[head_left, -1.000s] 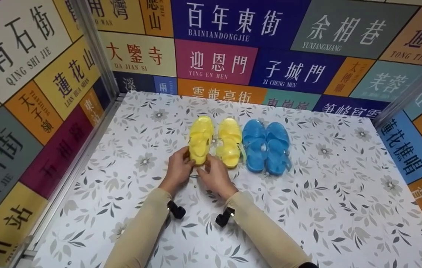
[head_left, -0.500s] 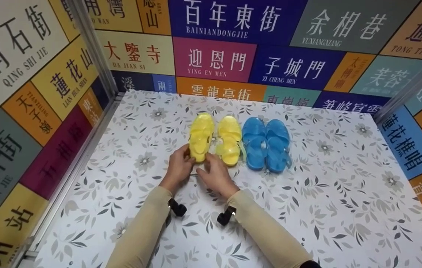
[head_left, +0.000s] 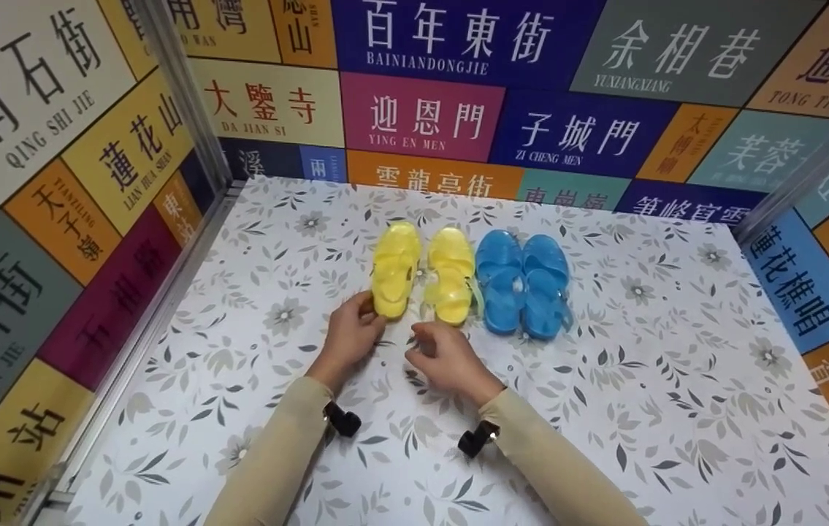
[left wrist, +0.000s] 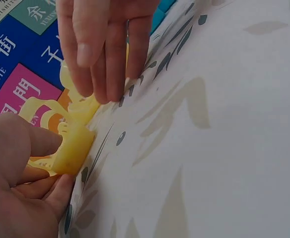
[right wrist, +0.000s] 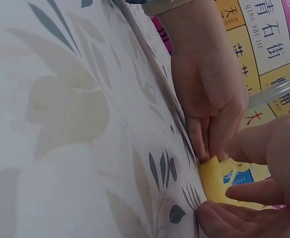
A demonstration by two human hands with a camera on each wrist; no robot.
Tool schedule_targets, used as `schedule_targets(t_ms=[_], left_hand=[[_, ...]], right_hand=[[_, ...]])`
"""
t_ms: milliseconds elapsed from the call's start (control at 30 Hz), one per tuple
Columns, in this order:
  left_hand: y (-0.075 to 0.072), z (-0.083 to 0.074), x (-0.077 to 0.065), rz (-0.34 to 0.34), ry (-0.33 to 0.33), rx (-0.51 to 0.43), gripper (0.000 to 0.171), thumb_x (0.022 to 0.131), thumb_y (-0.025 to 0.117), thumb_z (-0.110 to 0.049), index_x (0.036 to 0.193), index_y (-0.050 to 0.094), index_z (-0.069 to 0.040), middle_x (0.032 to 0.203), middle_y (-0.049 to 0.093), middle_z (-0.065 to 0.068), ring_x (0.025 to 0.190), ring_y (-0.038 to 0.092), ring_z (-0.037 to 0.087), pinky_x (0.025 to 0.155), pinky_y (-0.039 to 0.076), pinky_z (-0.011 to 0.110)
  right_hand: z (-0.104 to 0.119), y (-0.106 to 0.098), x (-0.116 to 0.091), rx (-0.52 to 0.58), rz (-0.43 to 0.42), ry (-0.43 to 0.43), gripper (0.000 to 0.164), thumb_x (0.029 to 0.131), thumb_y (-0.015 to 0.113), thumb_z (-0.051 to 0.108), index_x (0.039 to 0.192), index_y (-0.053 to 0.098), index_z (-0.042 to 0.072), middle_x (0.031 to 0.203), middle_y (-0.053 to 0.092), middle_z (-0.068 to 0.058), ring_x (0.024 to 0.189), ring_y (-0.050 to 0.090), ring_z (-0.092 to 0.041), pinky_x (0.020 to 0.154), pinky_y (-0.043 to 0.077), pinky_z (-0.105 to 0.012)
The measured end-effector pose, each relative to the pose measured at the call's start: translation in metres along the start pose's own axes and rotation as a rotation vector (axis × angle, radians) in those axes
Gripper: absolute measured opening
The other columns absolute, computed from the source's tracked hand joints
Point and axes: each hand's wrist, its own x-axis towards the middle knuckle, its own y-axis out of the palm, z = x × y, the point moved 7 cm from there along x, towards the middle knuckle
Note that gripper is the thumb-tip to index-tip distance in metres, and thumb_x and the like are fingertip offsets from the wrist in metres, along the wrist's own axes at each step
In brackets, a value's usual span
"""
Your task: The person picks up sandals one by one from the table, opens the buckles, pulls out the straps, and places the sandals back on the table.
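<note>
In the head view a pair of yellow sandals stands on the patterned cloth, toes away from me. My left hand is at the heel of the left yellow sandal, thumb and fingers pinching the heel end in the left wrist view. My right hand is apart from both sandals, its fingers loosely bent with nothing between them. It lies just short of the right yellow sandal's heel. The right wrist view shows its fingers in front of a yellow heel.
A pair of blue sandals stands side by side to the right of the yellow pair. Leaf-patterned white cloth covers the table. Panels with coloured lettering wall off the back and both sides, joined by metal corner posts.
My right hand has let go of the left yellow sandal's heel and drawn back to the right. My left hand stays at that heel. The sandals stand as before.
</note>
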Motion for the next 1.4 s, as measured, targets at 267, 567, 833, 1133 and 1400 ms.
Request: schedule_targets(t_ms=[267, 567, 833, 1133, 1400], left_hand=[[-0.007, -0.004, -0.014, -0.06, 0.082, 0.089, 0.023, 0.092, 0.071, -0.002, 0.115, 0.07, 0.001, 0.109, 0.075, 0.014, 0.102, 0.072, 0.026, 0.092, 0.06, 0.039], [0.021, -0.023, -0.027, 0.103, 0.181, 0.178, 0.009, 0.09, 0.073, -0.007, 0.098, 0.074, -0.004, 0.09, 0.074, 0.005, 0.084, 0.068, 0.018, 0.081, 0.059, 0.036], [0.053, -0.033, -0.024, 0.134, 0.101, 0.061, 0.032, 0.093, 0.072, -0.009, 0.121, 0.071, 0.004, 0.111, 0.076, 0.015, 0.102, 0.073, 0.025, 0.092, 0.06, 0.038], [0.081, -0.039, -0.014, 0.125, 0.051, -0.048, 0.05, 0.094, 0.072, -0.006, 0.14, 0.058, 0.009, 0.127, 0.069, 0.026, 0.114, 0.071, 0.034, 0.098, 0.059, 0.037], [0.091, -0.042, -0.003, 0.102, 0.024, -0.053, 0.039, 0.093, 0.073, -0.007, 0.13, 0.068, 0.004, 0.113, 0.075, 0.017, 0.105, 0.071, 0.027, 0.091, 0.06, 0.035]], right_hand=[[-0.022, -0.017, -0.02, 0.117, -0.017, 0.087, 0.047, 0.097, 0.075, 0.015, 0.138, 0.06, -0.005, 0.131, 0.067, -0.022, 0.121, 0.068, -0.037, 0.104, 0.056, -0.043], [-0.044, -0.042, -0.033, 0.174, -0.102, 0.188, 0.048, 0.097, 0.075, 0.011, 0.14, 0.06, -0.004, 0.127, 0.069, -0.016, 0.117, 0.07, -0.032, 0.102, 0.057, -0.041], [-0.052, -0.053, -0.031, 0.175, -0.171, 0.212, 0.058, 0.095, 0.074, 0.007, 0.146, 0.052, -0.008, 0.133, 0.066, -0.022, 0.122, 0.067, -0.033, 0.103, 0.057, -0.039], [-0.053, -0.055, -0.025, 0.127, -0.177, 0.227, 0.069, 0.096, 0.073, 0.011, 0.155, 0.041, -0.008, 0.147, 0.058, -0.024, 0.127, 0.065, -0.034, 0.104, 0.056, -0.042], [-0.05, -0.056, -0.016, 0.065, -0.175, 0.211, 0.064, 0.097, 0.072, 0.011, 0.153, 0.045, -0.006, 0.137, 0.064, -0.022, 0.121, 0.068, -0.032, 0.102, 0.057, -0.041]])
